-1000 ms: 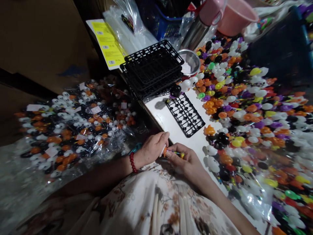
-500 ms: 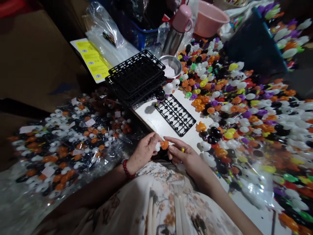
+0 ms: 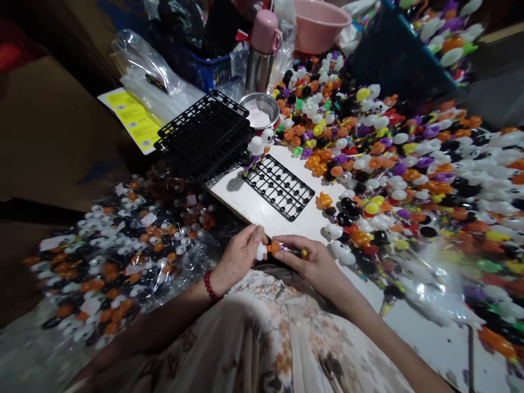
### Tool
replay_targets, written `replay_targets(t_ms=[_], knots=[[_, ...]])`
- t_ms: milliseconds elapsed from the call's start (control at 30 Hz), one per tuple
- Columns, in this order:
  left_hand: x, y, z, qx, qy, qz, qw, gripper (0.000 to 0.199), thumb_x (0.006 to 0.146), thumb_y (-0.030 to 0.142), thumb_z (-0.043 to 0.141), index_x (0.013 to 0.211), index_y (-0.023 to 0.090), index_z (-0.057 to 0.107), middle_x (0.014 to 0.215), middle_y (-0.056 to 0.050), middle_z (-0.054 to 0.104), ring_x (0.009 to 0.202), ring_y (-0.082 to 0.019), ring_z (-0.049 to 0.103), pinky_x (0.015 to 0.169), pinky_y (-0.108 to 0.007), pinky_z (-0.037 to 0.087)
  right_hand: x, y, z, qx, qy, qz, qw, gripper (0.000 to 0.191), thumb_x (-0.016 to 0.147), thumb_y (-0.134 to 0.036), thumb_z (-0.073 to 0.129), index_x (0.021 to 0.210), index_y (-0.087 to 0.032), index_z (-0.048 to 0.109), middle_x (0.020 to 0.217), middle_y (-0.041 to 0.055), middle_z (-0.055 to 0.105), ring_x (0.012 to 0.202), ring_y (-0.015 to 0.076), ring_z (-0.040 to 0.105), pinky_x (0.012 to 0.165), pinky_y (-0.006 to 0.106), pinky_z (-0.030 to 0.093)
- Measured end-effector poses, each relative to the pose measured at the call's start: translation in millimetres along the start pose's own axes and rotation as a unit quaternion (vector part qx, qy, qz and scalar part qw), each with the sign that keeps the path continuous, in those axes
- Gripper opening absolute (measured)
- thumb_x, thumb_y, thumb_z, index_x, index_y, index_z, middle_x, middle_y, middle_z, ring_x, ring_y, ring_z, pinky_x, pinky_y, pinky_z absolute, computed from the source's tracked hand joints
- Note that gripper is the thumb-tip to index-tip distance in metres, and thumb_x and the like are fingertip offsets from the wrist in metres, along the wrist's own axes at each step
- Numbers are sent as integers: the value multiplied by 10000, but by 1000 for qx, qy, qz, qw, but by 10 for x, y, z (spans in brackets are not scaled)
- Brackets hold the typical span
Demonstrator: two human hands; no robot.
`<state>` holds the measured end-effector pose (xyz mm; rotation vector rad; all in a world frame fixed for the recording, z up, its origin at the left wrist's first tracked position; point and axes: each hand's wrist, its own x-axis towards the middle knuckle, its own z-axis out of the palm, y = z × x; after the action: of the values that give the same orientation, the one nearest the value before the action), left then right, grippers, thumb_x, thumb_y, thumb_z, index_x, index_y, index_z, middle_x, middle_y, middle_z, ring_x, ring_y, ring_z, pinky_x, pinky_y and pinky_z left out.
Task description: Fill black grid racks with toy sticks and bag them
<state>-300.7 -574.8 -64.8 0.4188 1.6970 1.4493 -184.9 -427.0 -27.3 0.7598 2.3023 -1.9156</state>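
Over my lap, my left hand [image 3: 239, 254] is closed, its thumb and fingers pinching a small white plastic figure [image 3: 261, 251]. My right hand [image 3: 307, 259] grips an orange-headed toy stick [image 3: 273, 248] with a purple and yellow stem. The orange head is right beside the white piece; whether they are joined I cannot tell. Beyond my hands lies a flat black grid rack [image 3: 282, 188] on the white tabletop [image 3: 233, 196]. Standing at its far left end are toy sticks with white heads [image 3: 256, 145] and a black head [image 3: 245, 159].
Loose toy sticks [image 3: 393, 158] cover the right side in a heap. Stacked black racks [image 3: 200, 136], a metal bowl [image 3: 276, 117], a pink-topped flask [image 3: 262, 52] and a pink basin [image 3: 321, 24] stand behind. Bagged toys [image 3: 118, 256] lie at left.
My right fingers have shifted along the orange-headed stick, and its stem now shows pointing right. The camera view has turned, so the surroundings sit further left.
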Motion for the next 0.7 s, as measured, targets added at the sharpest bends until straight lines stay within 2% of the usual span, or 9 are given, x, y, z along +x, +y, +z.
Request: replay_targets(t_ms=[133, 233, 467, 600, 700], knots=[[14, 37, 88, 36, -9, 6, 999, 535, 920, 678, 370, 832, 192, 575, 631, 15, 597, 532, -120, 492, 511, -235, 381, -82, 17, -119, -91, -13, -76, 993, 277, 863, -336, 679, 1117, -243, 739, 1046, 57, 746, 942, 207, 681, 877, 334, 514], [26, 62, 165, 60, -20, 12, 998, 542, 921, 677, 371, 810, 189, 579, 624, 19, 592, 535, -119, 490, 527, -238, 389, -135, -3, -176, -93, -24, -83, 992, 259, 883, -317, 653, 1114, -235, 735, 1038, 52, 747, 925, 201, 680, 857, 318, 510], [54, 123, 315, 84, -52, 10, 995, 574, 929, 684, 337, 796, 183, 584, 606, 17, 578, 545, -122, 506, 536, -239, 398, -249, 12, -224, 51, -7, 19, 998, 299, 849, -451, 683, 983, -184, 690, 950, 36, 732, 825, 171, 649, 750, 281, 489], [55, 166, 374, 93, -64, 0, 994, 563, 933, 679, 333, 811, 188, 578, 597, 21, 588, 510, -116, 500, 521, -235, 398, -305, 42, -222, 187, -10, 112, 976, 382, 779, -502, 739, 958, -174, 657, 807, 5, 693, 569, 96, 527, 537, 229, 387], [52, 174, 429, 77, -62, -14, 995, 563, 924, 693, 339, 820, 191, 574, 577, 29, 576, 467, -105, 468, 486, -226, 382, -332, 85, -216, 211, -7, 110, 971, 366, 782, -486, 740, 953, -176, 647, 750, -14, 662, 537, 84, 492, 518, 223, 360]])
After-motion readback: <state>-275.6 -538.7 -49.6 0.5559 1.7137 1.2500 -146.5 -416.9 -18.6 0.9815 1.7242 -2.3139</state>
